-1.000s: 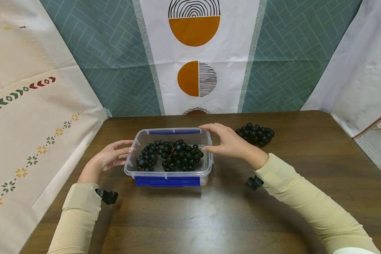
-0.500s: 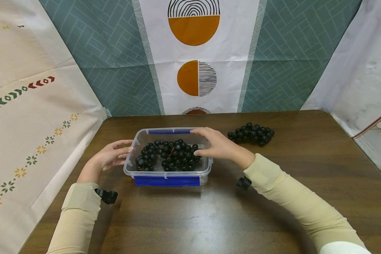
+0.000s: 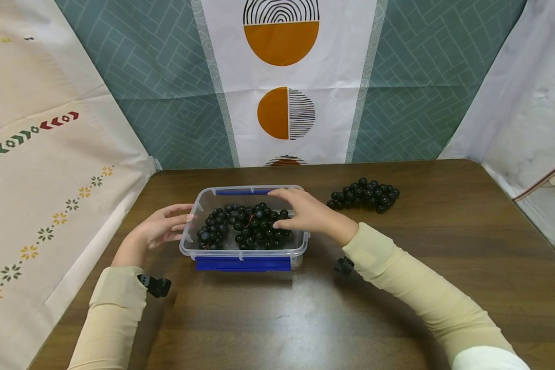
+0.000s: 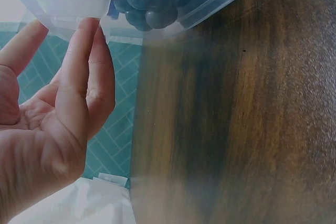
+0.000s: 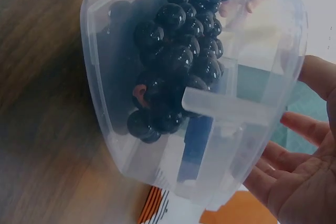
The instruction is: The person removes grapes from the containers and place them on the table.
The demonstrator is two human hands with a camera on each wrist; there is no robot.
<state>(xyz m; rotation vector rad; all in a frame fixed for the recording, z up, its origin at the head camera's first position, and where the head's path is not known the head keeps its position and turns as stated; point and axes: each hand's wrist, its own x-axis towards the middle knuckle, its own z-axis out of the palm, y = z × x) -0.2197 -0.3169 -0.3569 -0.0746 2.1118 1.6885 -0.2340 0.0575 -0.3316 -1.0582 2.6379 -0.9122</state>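
A clear plastic food container (image 3: pixel 191 252) with blue latches stands on the table, its top uncovered. Dark grapes (image 3: pixel 259 228) lie inside it. At its left side is my left hand (image 3: pixel 164 226); the fingers are extended, and the left wrist view has the fingertips (image 4: pixel 88 24) against the container's wall. My right hand (image 3: pixel 307 213) reaches over the right rim, thumb and fingers spread apart above the grapes. Nothing is held in it. In the right wrist view, the same hand (image 5: pixel 310 166) is beside the rim, partly cut off by the frame's edge.
Another bunch of dark grapes (image 3: pixel 367 195) lies on the wooden table (image 3: pixel 351 318), right of the container and behind my right forearm. A patterned cloth (image 3: pixel 166 103) hangs along the far edge. White cloths (image 3: pixel 28 205) line both sides.
My right hand has moved left, from the container's right edge to above its inside, uncovering more of the loose bunch behind the forearm. My left hand and the container have stayed put.
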